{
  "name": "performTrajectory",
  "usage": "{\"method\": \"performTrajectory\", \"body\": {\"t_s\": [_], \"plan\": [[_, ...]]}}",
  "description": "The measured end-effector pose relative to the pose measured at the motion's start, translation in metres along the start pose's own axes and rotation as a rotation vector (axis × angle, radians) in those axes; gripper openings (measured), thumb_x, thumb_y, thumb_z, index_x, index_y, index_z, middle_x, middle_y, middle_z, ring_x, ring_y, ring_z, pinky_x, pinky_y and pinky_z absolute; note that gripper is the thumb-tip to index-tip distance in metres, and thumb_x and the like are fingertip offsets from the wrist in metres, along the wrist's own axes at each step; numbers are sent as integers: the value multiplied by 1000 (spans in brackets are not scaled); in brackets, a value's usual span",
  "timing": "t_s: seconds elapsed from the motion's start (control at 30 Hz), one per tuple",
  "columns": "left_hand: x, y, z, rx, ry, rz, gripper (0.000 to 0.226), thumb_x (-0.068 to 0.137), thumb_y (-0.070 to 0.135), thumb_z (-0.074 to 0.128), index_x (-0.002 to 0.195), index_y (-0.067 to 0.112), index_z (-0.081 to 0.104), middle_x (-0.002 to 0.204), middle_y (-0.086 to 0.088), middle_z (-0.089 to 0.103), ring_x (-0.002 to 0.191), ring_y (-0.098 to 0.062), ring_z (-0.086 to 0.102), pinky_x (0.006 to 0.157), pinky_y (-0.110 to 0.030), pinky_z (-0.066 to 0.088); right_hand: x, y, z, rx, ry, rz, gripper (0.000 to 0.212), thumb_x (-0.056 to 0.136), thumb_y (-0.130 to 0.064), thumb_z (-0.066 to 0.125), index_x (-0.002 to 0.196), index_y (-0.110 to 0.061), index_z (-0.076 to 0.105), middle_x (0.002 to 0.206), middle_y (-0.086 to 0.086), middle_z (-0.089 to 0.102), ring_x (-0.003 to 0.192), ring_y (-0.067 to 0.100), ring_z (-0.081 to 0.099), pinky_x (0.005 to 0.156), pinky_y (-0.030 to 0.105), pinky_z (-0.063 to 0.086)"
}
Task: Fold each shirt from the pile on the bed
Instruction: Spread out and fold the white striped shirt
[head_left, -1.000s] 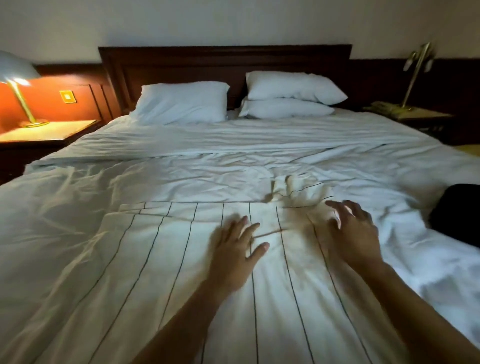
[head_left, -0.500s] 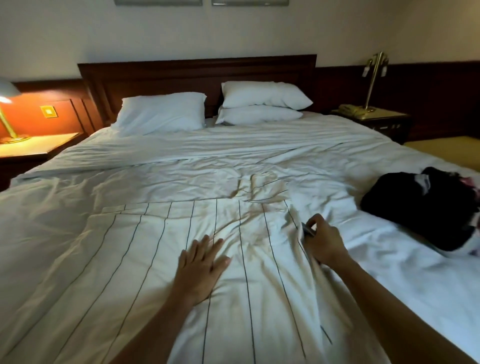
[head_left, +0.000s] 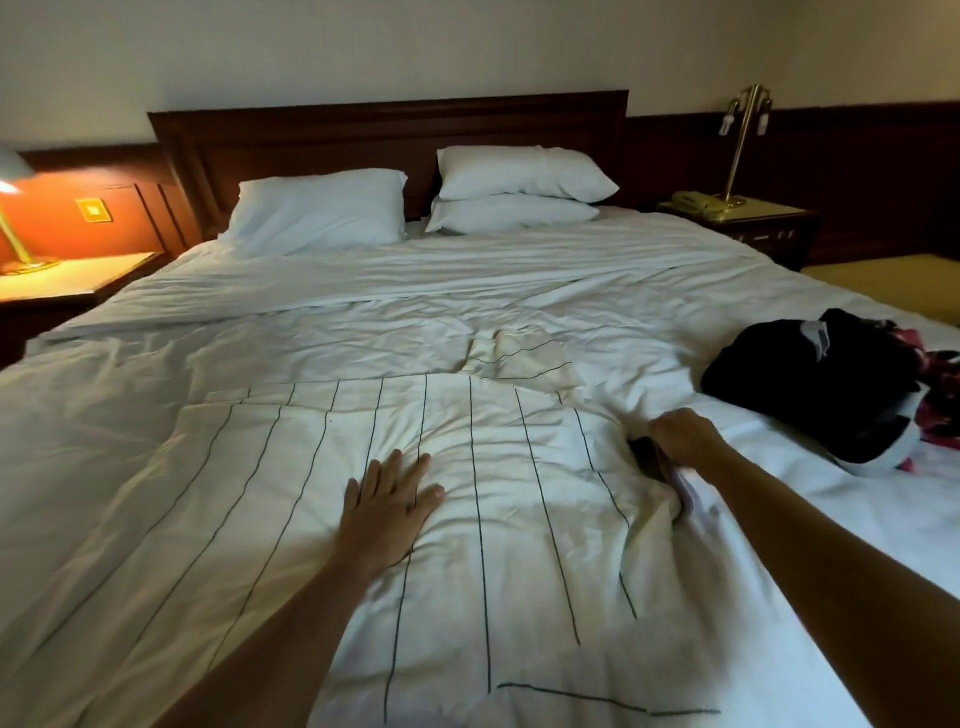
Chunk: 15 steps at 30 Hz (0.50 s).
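While our left hand (head_left: 389, 504) lay flat, fingers straight, on the middle of the striped shirt (head_left: 493, 545) and pinned it to the bed (head_left: 363, 322), our right hand (head_left: 680, 434) was curled tight on the shirt's right edge, bunching the cloth. The shirt lay lengthwise, stripes running away from us toward the headboard, so we reckon the gripped edge had to fold leftward, toward the flat hand. The dark pile (head_left: 810, 384) sat further right, nearer the right arm.

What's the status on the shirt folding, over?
Left hand flat on striped shirt. Right hand gripping its right edge. Dark clothes pile apart, nothing blocking.
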<state>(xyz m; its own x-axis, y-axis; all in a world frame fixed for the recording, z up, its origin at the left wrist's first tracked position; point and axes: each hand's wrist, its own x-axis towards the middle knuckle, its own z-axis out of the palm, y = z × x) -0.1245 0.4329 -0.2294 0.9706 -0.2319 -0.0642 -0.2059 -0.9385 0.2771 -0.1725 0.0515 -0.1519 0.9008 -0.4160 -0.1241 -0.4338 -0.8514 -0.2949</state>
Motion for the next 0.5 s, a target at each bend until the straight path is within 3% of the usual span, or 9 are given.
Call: {"method": "performTrajectory", "body": {"t_s": [0.1, 0.17, 0.2, 0.3, 0.37, 0.5], "plan": [[2, -2, 1, 12, 9, -1, 64, 95, 73, 22, 154, 54, 7, 167, 13, -3, 154, -19, -3, 123, -48, 1, 8, -11, 1, 362, -167, 30, 23, 93, -22, 63, 110, -10, 71, 108, 13, 68, 96, 26, 63, 81, 33, 53], [3, -3, 1, -3, 14, 0, 64, 94, 74, 24, 153, 55, 8, 167, 13, -3, 154, -19, -3, 123, -48, 1, 10, -17, 1, 476, -258, -50, 22, 88, -15, 67, 110, -15, 72, 109, 8, 68, 102, 25, 63, 92, 35, 53], [5, -3, 1, -13, 15, 1, 64, 94, 75, 25, 153, 56, 9, 167, 13, -3, 154, -19, -3, 123, -48, 0, 11, -17, 3, 462, -231, -92, 24, 88, -12, 65, 111, -16, 72, 110, 6, 69, 104, 24, 63, 94, 34, 50], [14, -5, 1, -48, 13, -4, 64, 94, 75, 27, 152, 57, 10, 167, 13, -4, 154, -19, -6, 123, -49, -3, 10, -14, 7, 308, 227, -163, 28, 91, -14, 61, 115, -23, 71, 114, 8, 71, 108, 31, 63, 88, 34, 47], [21, -6, 2, -52, 15, -16, 64, 93, 75, 28, 152, 57, 10, 167, 14, -5, 154, -19, -8, 123, -50, -4, 5, -7, 13, 172, 381, -151, 28, 94, -22, 56, 119, -28, 69, 114, 11, 67, 106, 37, 61, 84, 38, 48], [27, -8, 4, -45, 16, -15, 64, 94, 75, 26, 152, 57, 8, 167, 13, -5, 154, -19, -9, 122, -51, -5, 6, 6, 31, -38, 68, -19, 42, 94, -55, 46, 126, -33, 63, 121, 11, 61, 111, 36, 58, 91, 40, 45]]}}
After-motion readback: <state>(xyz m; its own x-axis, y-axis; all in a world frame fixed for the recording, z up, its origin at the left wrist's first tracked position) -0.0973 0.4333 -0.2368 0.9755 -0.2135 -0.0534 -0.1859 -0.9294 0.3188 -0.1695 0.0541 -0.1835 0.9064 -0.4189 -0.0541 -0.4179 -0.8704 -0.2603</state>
